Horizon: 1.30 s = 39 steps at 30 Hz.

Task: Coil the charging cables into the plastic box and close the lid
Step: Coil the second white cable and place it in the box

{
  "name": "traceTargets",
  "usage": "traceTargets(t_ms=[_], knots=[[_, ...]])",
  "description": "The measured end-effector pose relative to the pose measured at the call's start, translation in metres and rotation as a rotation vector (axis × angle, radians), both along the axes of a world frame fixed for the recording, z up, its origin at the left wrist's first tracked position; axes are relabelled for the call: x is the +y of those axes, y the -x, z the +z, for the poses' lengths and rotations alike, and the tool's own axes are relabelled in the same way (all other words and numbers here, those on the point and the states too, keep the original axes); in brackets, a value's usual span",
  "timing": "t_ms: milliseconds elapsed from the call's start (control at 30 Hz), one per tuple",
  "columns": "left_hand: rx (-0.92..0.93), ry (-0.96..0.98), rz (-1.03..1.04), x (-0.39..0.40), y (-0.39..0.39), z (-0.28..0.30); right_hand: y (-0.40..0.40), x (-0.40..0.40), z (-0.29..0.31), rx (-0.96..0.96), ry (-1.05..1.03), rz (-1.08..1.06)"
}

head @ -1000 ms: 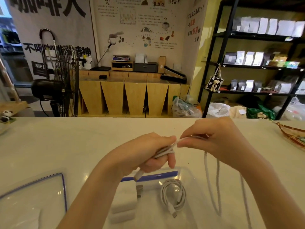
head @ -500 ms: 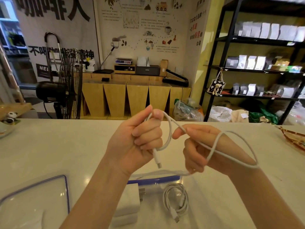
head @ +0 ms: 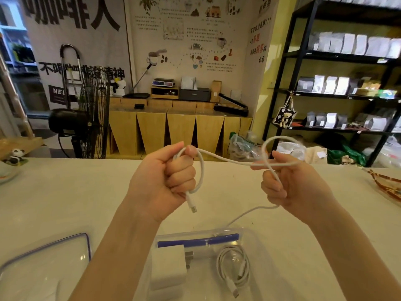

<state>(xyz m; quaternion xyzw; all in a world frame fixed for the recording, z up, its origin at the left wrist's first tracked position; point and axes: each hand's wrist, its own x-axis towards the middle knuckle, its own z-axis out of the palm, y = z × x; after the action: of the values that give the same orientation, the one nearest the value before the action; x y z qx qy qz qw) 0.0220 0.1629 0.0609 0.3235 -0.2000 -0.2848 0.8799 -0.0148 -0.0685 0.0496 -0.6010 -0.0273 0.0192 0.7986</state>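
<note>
I hold a white cable (head: 225, 160) in both hands above the table (head: 65, 196).

My left hand (head: 161, 179) is closed in a fist on one end of the cable; a loop curls round the fingers (head: 182, 170) and the plug hangs just below. My right hand (head: 290, 183) is half curled, pinching the cable where a second loop rises above it; the rest trails down to the box (head: 256, 237). The box sits open on the table near me, containing a coiled cable (head: 234, 268) and a white charger (head: 169, 266). The lid (head: 43, 268) lies on the table to its left, apart from it.
</note>
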Motion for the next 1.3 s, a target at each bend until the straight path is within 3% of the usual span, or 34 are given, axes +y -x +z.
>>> traceTargets(t_ms=[133,233,467,567,667,800,867,933,1000,1067,1200,1300], knots=[[0.094,-0.004,0.195,0.014,-0.011,-0.001,-0.005,-0.008,-0.003,-0.045,0.015,-0.110],[0.122,-0.023,0.290,0.023,-0.014,-0.001,-0.009,-0.015,-0.009,-0.136,0.233,-0.306],[0.005,-0.055,0.427,0.050,-0.017,0.008,-0.010,-0.035,-0.011,-0.314,0.435,-0.778],[-0.065,-0.084,0.395,0.059,-0.017,0.012,-0.008,-0.049,-0.009,-0.393,0.507,-0.932],[-0.178,-0.195,0.313,0.049,-0.010,0.015,-0.012,-0.053,-0.012,-0.470,0.877,-1.003],[-0.351,-0.366,0.150,0.026,0.003,0.016,-0.019,-0.049,-0.024,-0.219,1.547,-0.878],[-0.413,-0.420,0.103,0.014,0.008,0.014,-0.023,-0.038,-0.031,-0.161,1.752,-0.750],[-0.453,-0.461,0.098,0.003,0.011,0.011,-0.024,-0.021,-0.034,-0.312,1.651,-0.590],[-0.455,-0.461,0.094,-0.004,0.012,0.009,-0.019,0.002,-0.031,-0.383,1.202,-0.398],[-0.427,-0.407,0.089,-0.008,0.011,0.008,-0.014,0.023,-0.027,-0.325,0.856,-0.179],[-0.308,-0.182,0.065,-0.009,0.008,0.006,-0.008,0.044,-0.030,-0.378,0.645,0.000],[-0.234,-0.007,0.006,-0.008,0.007,0.005,-0.005,0.051,-0.032,-0.372,0.706,-0.007]])
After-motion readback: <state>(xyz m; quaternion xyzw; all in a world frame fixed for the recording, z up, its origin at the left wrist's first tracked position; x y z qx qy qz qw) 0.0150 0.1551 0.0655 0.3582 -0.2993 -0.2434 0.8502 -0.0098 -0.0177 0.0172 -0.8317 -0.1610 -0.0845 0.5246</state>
